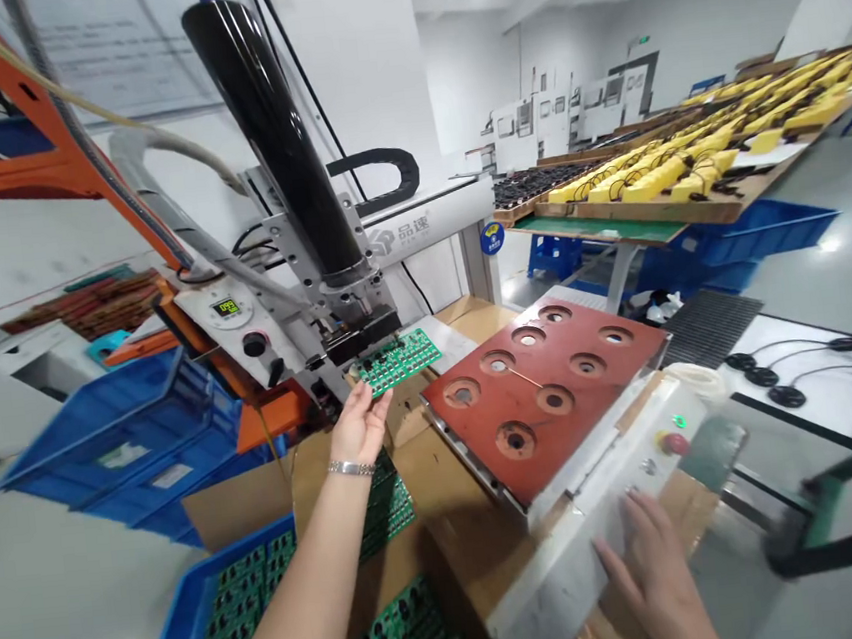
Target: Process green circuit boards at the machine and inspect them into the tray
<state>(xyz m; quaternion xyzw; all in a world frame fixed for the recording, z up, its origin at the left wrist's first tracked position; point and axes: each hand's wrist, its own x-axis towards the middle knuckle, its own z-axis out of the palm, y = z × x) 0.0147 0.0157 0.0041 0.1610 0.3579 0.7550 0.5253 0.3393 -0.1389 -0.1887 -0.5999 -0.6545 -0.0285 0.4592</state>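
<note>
My left hand [359,422] reaches forward and pinches the near edge of a green circuit board panel [398,358] that lies under the dispensing machine's black cylinder [268,124]. My right hand [656,563] rests flat with fingers spread on the machine's white control panel [616,502], just below the red round button [674,443]. A red-brown fixture plate [545,388] with several round holes lies between the two hands.
A blue bin [191,623] holds more green boards at the lower left, beside cardboard [443,499]. Stacked blue crates [128,439] stand at the left. Trays of yellow parts [718,151] fill the benches at the far right. Black cables [770,377] lie at the right.
</note>
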